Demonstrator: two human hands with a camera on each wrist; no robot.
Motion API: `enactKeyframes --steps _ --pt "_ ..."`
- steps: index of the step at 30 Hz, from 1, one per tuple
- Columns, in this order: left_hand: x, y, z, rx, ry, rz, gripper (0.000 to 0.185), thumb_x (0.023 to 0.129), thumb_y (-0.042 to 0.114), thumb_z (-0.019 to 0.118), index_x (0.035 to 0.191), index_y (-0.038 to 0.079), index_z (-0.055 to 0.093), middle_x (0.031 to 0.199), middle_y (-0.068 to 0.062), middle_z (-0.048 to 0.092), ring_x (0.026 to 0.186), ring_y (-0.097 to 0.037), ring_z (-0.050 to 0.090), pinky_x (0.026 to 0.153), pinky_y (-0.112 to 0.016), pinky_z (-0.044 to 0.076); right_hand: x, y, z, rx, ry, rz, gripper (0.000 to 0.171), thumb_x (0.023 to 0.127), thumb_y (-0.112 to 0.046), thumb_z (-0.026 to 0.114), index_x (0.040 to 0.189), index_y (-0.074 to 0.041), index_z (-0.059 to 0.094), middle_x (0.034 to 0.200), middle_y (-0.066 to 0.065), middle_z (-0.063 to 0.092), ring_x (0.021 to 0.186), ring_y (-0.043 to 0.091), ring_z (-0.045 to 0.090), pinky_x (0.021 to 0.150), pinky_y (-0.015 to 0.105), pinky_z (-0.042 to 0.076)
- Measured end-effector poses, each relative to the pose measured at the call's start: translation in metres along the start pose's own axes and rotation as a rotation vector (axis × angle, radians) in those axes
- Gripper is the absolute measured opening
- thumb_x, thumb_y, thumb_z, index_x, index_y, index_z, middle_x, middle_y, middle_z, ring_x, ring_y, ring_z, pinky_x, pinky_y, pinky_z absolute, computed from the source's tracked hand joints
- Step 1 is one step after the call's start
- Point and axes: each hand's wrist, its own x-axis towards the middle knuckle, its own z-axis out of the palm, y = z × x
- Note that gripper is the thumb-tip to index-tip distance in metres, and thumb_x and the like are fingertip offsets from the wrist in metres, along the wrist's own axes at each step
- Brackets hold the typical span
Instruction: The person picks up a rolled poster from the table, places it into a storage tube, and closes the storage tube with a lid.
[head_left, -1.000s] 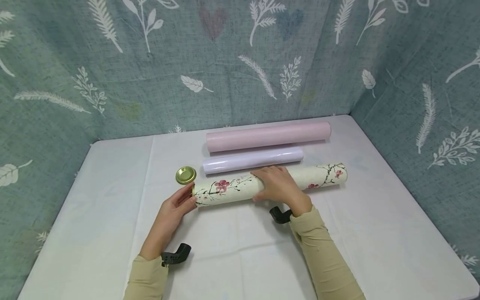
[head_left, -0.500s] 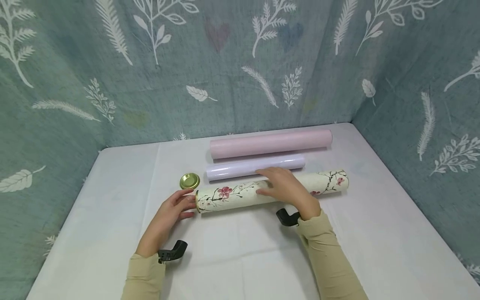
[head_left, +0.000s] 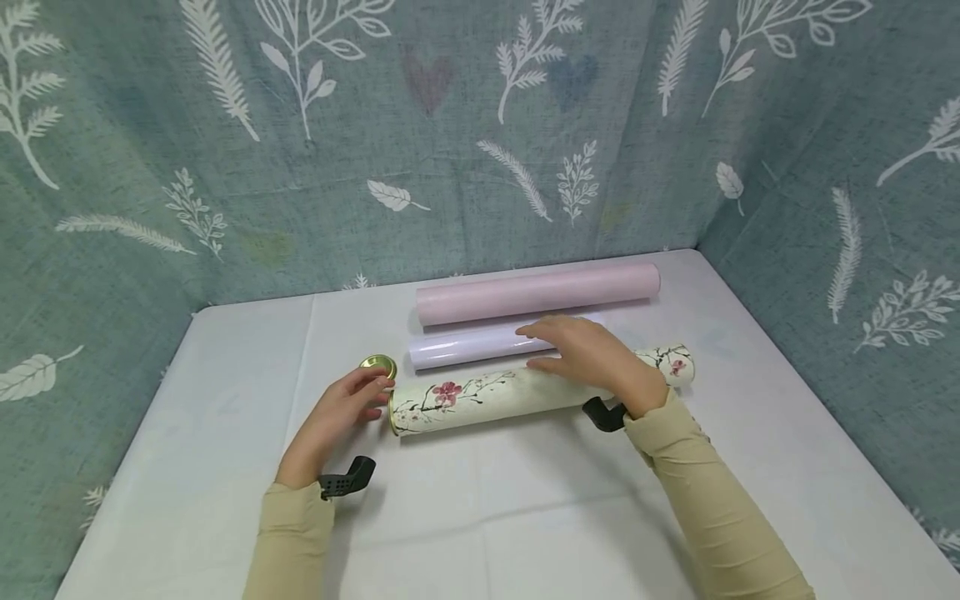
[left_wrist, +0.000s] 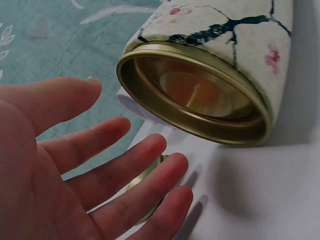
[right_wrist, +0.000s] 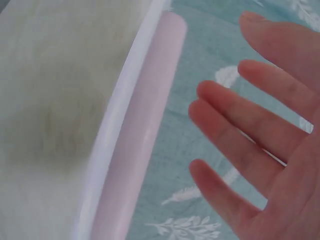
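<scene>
head view is showing me the left hand (head_left: pixel 339 414) lying open on the white table (head_left: pixel 187 467), fingers straight, holding nothing. its fingertips (head_left: pixel 378 385) are sitting between the gold lid (head_left: pixel 377 364) and the open end of the flower tube (head_left: pixel 480 396). i think the lid could be getting pushed away if those fingers are bumping it, because it is so near.

left wrist view is showing the gold rim (left_wrist: pixel 200 107) of the tube wide open, with the fingers (left_wrist: pixel 125 172) spread just beside it, not touching.

moving right, the flower tube is lying flat on its side in the middle of the table. nothing is holding it, so i think it could be rolling off toward me.

the right hand (head_left: pixel 592 354) is hanging open above the tube, fingers straight, reaching over the shiny white roll (head_left: pixel 465 347). i cannot tell if it is touching it. behind it the pink roll (head_left: pixel 536 292) is lying.
</scene>
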Motion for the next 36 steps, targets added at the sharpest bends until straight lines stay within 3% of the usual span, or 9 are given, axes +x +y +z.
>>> enactKeyframes --steps 6,12,14,19,24,30,36 --pt "0.011 0.003 0.004 -0.032 0.013 -0.006 0.053 0.088 0.041 0.052 0.129 0.009 0.043 0.124 -0.012 0.05 0.106 -0.023 0.052 0.084 -0.037 0.046 0.012 0.009 -0.012 -0.061 -0.043 -0.031 0.058 0.084 -0.038 0.06 0.134 -0.019 0.04 0.116 0.002 0.057 0.103 0.018 0.054 0.084 0.036 0.043" --pt "0.022 0.006 0.016 0.078 0.058 -0.017 0.053 0.09 0.044 0.047 0.131 0.012 0.041 0.125 -0.011 0.05 0.109 -0.021 0.051 0.082 -0.033 0.044 0.033 0.021 -0.017 -0.13 -0.09 -0.064 0.061 0.083 -0.036 0.062 0.134 -0.013 0.039 0.121 0.01 0.052 0.108 0.026 0.05 0.089 0.04 0.04" --pt "0.025 0.005 0.02 0.076 0.055 -0.02 0.054 0.089 0.046 0.047 0.132 0.013 0.041 0.124 -0.01 0.051 0.11 -0.02 0.05 0.088 -0.035 0.039 0.04 0.028 -0.015 -0.149 -0.104 -0.058 0.06 0.083 -0.035 0.062 0.134 -0.011 0.04 0.122 0.011 0.051 0.111 0.028 0.047 0.091 0.042 0.038" --pt "0.03 0.001 0.028 -0.031 0.037 -0.02 0.055 0.09 0.042 0.049 0.134 0.011 0.038 0.121 -0.012 0.053 0.112 -0.021 0.049 0.101 -0.037 0.025 0.056 0.048 -0.008 -0.191 -0.125 0.01 0.061 0.083 -0.034 0.063 0.134 -0.012 0.039 0.132 0.011 0.041 0.122 0.03 0.035 0.098 0.046 0.028" --pt "0.032 -0.001 0.032 -0.113 0.019 -0.031 0.057 0.09 0.04 0.049 0.136 0.01 0.034 0.116 -0.013 0.058 0.117 -0.018 0.045 0.103 -0.036 0.021 0.073 0.062 0.001 -0.216 -0.15 0.108 0.069 0.083 -0.037 0.062 0.14 -0.014 0.029 0.142 0.014 0.025 0.13 0.033 0.021 0.103 0.048 0.016" --pt "0.03 -0.002 0.031 -0.167 0.047 -0.031 0.058 0.087 0.043 0.052 0.133 0.011 0.038 0.115 -0.012 0.058 0.113 -0.02 0.048 0.1 -0.035 0.026 0.09 0.072 0.009 -0.206 -0.2 0.205 0.079 0.084 -0.035 0.06 0.143 -0.011 0.014 0.146 0.019 0.01 0.132 0.035 0.008 0.105 0.048 0.012" --pt "0.029 0.003 0.035 -0.126 0.092 -0.071 0.05 0.084 0.043 0.058 0.12 0.01 0.05 0.118 -0.006 0.051 0.106 -0.019 0.047 0.093 -0.034 0.034 0.097 0.079 0.016 -0.094 -0.22 0.326 0.084 0.084 -0.033 0.061 0.144 -0.009 0.007 0.146 0.022 0.007 0.133 0.035 0.004 0.105 0.05 0.008"
